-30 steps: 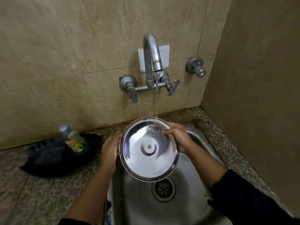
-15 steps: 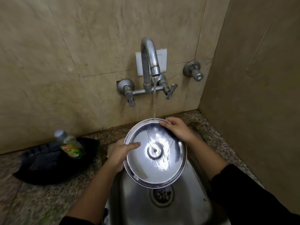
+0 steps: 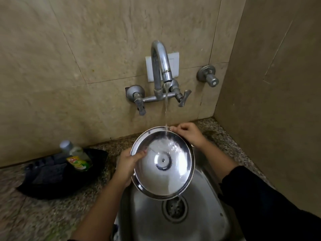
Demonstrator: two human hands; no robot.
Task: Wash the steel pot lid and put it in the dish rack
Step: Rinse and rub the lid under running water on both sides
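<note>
Rinse step, in progress. I hold the steel pot lid (image 3: 163, 164) over the sink (image 3: 205, 220), tilted, hollow underside toward me. My left hand (image 3: 126, 164) grips the left rim, thumb laid on the inner face. My right hand (image 3: 187, 134) pinches the far right rim, fingers curled. Both hands are clamped on the lid.

The tap (image 3: 160, 66) is running. The stream lands on the upper part of the lid, sheets down and drips off the low edge toward the drain (image 3: 174, 208). No suds visible on the face shown; the outer side is hidden.

Judgement: washing is near its end. Left to do: finish the rinse, then move the lid to the rack.

No rack identified for certain. A black slatted tray (image 3: 43, 176) sits on the counter (image 3: 26, 214) at the back edge, left of the sink; possibly it.

Writing: the soap bottle (image 3: 76, 157) in that tray has a yellow-green label with a lime picture and red lettering, too blurred to read.
</note>
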